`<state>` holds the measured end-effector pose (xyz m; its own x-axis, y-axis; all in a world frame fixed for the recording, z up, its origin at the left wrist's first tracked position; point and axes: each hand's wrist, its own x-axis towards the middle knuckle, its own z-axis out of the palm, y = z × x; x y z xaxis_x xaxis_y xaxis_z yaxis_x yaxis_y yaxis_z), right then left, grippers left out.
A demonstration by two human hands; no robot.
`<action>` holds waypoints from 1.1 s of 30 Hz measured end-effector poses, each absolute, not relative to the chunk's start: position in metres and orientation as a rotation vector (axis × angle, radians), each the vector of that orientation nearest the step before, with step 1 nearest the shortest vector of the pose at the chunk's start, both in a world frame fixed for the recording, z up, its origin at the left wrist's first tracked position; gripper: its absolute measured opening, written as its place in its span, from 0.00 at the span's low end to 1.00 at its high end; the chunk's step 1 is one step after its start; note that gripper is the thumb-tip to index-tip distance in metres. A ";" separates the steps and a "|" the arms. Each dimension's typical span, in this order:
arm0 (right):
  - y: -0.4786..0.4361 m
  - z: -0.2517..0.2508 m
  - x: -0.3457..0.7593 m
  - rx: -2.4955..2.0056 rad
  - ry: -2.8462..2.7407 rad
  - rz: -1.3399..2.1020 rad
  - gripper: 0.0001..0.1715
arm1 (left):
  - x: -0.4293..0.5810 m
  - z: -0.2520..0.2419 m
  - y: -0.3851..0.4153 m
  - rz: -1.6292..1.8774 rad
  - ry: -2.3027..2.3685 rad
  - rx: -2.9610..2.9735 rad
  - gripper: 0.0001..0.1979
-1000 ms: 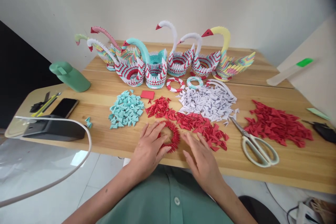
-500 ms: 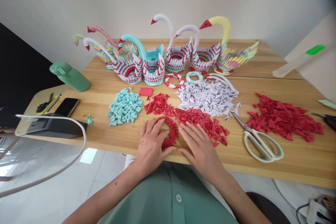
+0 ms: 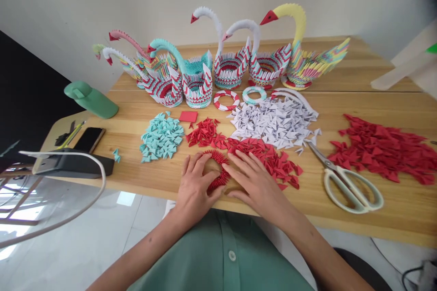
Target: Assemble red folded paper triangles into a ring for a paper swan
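A ring of red folded paper pieces [image 3: 218, 170] lies on the wooden table [image 3: 164, 177] near its front edge. My left hand [image 3: 195, 186] lies flat on the ring's left side, fingers stretched out. My right hand [image 3: 252, 182] lies flat over its right side, fingers spread and pressing on it. Just behind the ring are loose piles of red pieces [image 3: 266, 157], teal pieces [image 3: 160, 136] and white pieces [image 3: 273, 120].
Several paper swans [image 3: 235, 61] stand in a row at the back, with two small paper rings [image 3: 227, 99] before them. Scissors [image 3: 348, 181] and another red pile [image 3: 382, 148] lie at right. A phone [image 3: 88, 138], a black box [image 3: 73, 163] and a green device [image 3: 90, 98] sit at left.
My right hand has slid left onto the red ring, closing the gap to my left hand. The view has shifted closer and slightly to the left.
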<state>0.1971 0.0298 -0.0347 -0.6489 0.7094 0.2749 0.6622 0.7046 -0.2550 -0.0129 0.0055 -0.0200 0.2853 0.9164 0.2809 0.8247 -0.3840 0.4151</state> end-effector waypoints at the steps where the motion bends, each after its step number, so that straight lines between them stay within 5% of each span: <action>1: 0.030 -0.035 0.197 -1.070 -2.561 0.197 0.35 | -0.013 -0.020 0.006 0.730 1.616 2.357 0.06; 16: 0.026 -0.026 0.206 -0.987 -2.312 0.134 0.33 | -0.026 -0.018 0.002 0.808 1.575 2.402 0.10; 23: 0.034 -0.016 0.209 -0.945 -2.417 0.131 0.16 | -0.054 -0.024 0.000 0.844 1.556 2.475 0.14; 33: 0.060 0.002 0.179 -0.814 -2.653 0.231 0.11 | -0.061 -0.025 0.008 0.823 1.391 2.484 0.14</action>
<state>0.1791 0.0605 0.0021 -0.7717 0.5684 0.2855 0.5104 0.8212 -0.2552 -0.0612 0.0084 -0.0251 0.4098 0.8300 0.3784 0.7313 -0.5469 0.4075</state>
